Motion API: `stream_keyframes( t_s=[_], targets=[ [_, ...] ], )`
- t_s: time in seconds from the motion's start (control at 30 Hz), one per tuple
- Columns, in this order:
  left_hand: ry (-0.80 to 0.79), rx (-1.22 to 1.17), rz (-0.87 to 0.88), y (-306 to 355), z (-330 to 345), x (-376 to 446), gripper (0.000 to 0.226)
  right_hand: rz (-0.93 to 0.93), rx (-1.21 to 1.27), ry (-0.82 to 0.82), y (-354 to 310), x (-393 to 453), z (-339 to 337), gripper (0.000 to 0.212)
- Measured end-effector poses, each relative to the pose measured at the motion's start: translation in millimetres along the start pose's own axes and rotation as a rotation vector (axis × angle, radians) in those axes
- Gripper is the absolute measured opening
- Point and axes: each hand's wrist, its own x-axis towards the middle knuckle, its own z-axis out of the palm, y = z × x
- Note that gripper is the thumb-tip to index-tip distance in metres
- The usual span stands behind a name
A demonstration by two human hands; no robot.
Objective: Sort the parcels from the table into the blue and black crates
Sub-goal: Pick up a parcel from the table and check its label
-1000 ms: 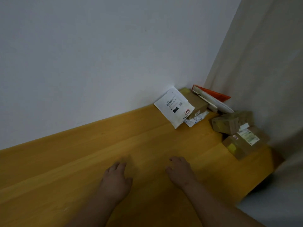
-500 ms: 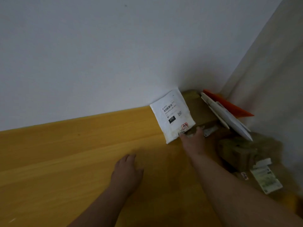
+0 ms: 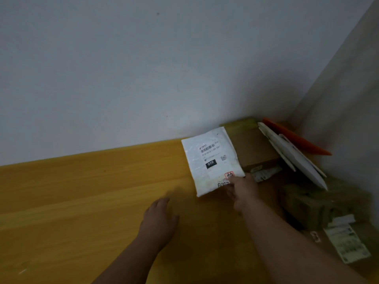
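Observation:
A white padded parcel (image 3: 212, 160) with a printed label leans against a flat brown box (image 3: 254, 146) at the wall. My right hand (image 3: 243, 189) is at the parcel's near right corner, with fingers on top of the corner and pinching it. Palm down on the yellow wooden table (image 3: 92, 191) lies my left hand (image 3: 159, 219), fingers relaxed and holding nothing. More parcels sit to the right: white flat envelopes (image 3: 295, 156), an orange one (image 3: 297, 140) behind them, and brown boxes (image 3: 311, 203). No crate is in view.
A white wall runs along the table's far edge. A beige curtain (image 3: 348, 99) hangs at the right, behind the parcel pile. A brown box with a white shipping label (image 3: 346, 244) lies at the near right edge.
My right hand has reached forward from the table to the white parcel's corner. The view has shifted closer to the parcels; my left hand stays on the table.

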Motion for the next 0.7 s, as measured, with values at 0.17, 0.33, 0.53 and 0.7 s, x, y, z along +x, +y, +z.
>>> stream_keyframes(
  t_s=[0.17, 0.33, 0.53, 0.7],
  targets=[
    [-0.062, -0.562, -0.17, 9, -14, -18, 0.06, 0.167, 0.135, -0.316, 31, -56, -3, 0.029],
    [-0.076, -0.901, -0.294, -19, -26, -38, 0.061, 0.192, 0.191, -0.49, 65, -113, 10, 0.033],
    [0.068, -1.107, -0.319, -81, -51, -70, 0.046, 0.128, 0.025, -0.592, 89, -167, 36, 0.036],
    [0.12, -1.153, -0.242, -128, -72, -100, 0.045, 0.109, 0.035, -0.634, 108, -210, 59, 0.027]
  ],
)
